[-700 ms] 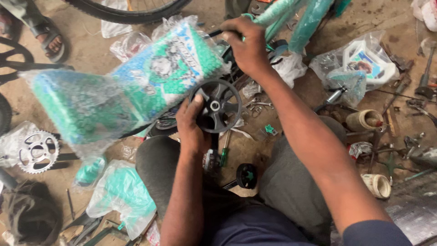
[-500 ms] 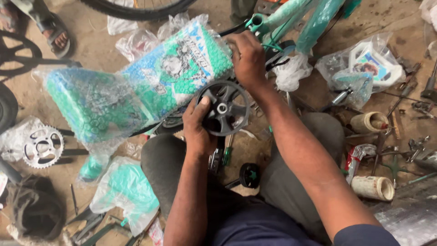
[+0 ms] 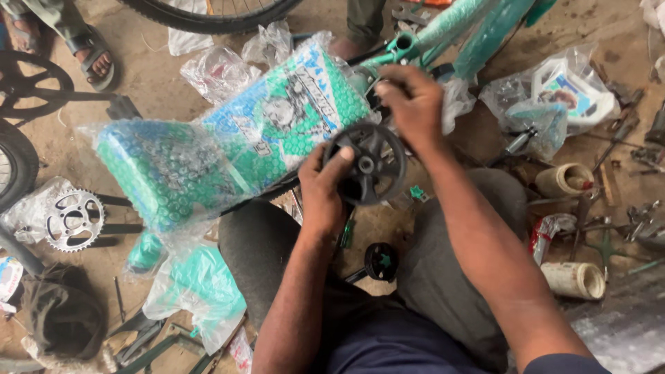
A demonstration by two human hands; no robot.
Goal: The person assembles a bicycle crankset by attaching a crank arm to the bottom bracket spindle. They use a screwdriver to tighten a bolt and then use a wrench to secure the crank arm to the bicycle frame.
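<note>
My left hand (image 3: 325,190) grips a small black spoked plastic wheel (image 3: 367,165) by its left rim, holding it upright in front of me. My right hand (image 3: 412,104) reaches over the wheel's top to the rear end of a teal bicycle frame (image 3: 454,28), fingers curled there; what they pinch is hidden. A bubble-wrapped green and blue bicycle part (image 3: 228,145) lies across the frame to the left of the wheel. A second small black wheel (image 3: 381,262) lies on the ground between my knees.
A silver chainring with black crank (image 3: 73,220) lies at left, near a tyre (image 3: 17,163). Plastic bags (image 3: 197,291), tape rolls (image 3: 573,279), a white bottle (image 3: 575,90) and scattered tools surround me. Another person's sandalled foot (image 3: 93,59) is at top left.
The small wheel and my left hand have shifted slightly right and lower in view. My right hand stayed at the frame's rear end above the wheel.
</note>
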